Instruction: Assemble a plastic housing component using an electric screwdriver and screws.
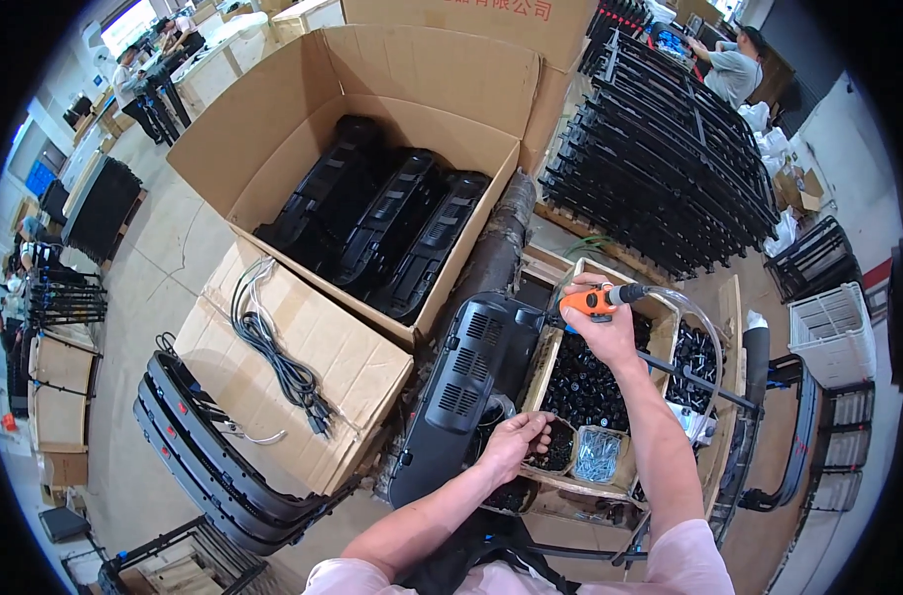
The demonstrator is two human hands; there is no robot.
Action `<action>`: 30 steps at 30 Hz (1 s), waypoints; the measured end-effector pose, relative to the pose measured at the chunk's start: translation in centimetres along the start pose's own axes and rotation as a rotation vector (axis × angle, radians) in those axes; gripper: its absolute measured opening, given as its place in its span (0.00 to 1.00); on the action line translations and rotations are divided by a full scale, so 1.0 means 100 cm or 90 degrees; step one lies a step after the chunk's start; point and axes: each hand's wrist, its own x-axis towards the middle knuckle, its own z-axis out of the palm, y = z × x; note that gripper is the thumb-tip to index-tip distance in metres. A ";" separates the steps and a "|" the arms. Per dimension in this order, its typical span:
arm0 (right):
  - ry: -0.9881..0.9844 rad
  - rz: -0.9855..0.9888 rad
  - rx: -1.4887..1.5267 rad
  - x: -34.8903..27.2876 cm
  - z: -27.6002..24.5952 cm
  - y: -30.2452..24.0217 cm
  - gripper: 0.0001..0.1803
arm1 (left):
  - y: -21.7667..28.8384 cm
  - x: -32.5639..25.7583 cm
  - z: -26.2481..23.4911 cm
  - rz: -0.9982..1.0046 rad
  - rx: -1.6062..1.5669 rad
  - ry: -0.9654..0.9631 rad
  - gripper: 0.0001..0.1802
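Observation:
My right hand [610, 332] is wrapped around an orange power screwdriver [588, 301] with a dark end piece and a clear hose trailing from it. The tool is held over the far end of a wooden parts box [534, 397]. My left hand [513, 443] is at the box's near left side, by a compartment of small dark screws [555, 454]. Its fingers are curled together, and whatever they hold is too small to make out. Left of the box leans a long black plastic cover [461, 362] with slotted vents. Black round parts [582, 387] fill the large compartment, and silver screws [597, 453] the small one.
An open cardboard carton [422, 59] holds several black covers. Before it, a coiled black cable [273, 347] lies on a flattened carton [372, 372]. Curved black frames [224, 466] are stacked at left. Black metal racks [660, 159] stand far right, with a person [734, 69] beyond.

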 end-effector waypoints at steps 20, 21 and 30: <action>-0.033 0.052 -0.056 0.009 0.007 -0.010 0.24 | 0.063 0.073 0.016 0.034 -0.205 0.091 0.14; -0.028 0.029 0.004 0.005 0.008 -0.016 0.25 | 0.067 0.080 0.017 0.037 -0.207 0.093 0.14; -0.079 0.030 0.096 -0.020 -0.002 -0.043 0.28 | 0.084 0.113 0.030 0.085 -0.439 0.045 0.13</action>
